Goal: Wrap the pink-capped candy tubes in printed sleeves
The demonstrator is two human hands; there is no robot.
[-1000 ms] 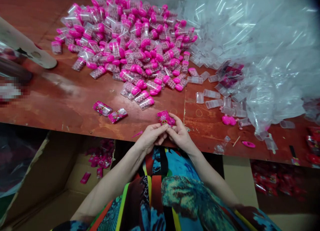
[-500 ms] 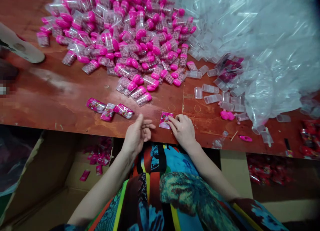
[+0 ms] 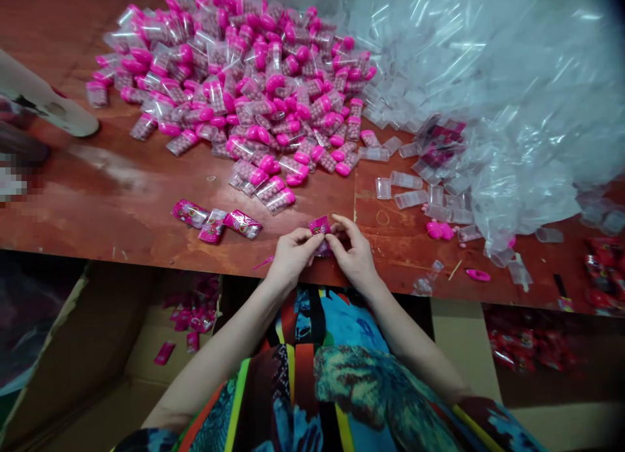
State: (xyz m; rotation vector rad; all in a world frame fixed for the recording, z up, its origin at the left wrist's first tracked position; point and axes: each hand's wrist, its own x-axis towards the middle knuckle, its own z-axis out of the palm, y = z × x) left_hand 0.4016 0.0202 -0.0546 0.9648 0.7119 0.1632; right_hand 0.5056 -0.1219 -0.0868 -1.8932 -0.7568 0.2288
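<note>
Both hands meet at a small pink printed packet (image 3: 319,226) just above the table's near edge. My left hand (image 3: 294,255) pinches its left side between thumb and fingers. My right hand (image 3: 355,251) grips the right side, thumb and fingertips close to the left thumb. The packet's lower part is partly covered by the fingers. To the left lie several similar pink packets (image 3: 213,225), overlapping in a short row. A thin pink strip (image 3: 263,263) rests beside my left wrist. Beyond the hands, clear tubes of small balls with pink caps (image 3: 273,191) lie on the table.
A large heap of pink-capped tubes (image 3: 234,81) covers the back of the wooden table (image 3: 122,211). Clear plastic bags (image 3: 512,100) and loose clear tubes (image 3: 410,198) lie to the right. Below the edge, a cardboard box (image 3: 97,335) holds pink packets. Red packets (image 3: 530,341) sit lower right.
My left hand has moved right and closed on the packet, which was under my right fingers alone. The packet is now held up between both hands. A pink strip now shows by my left hand.
</note>
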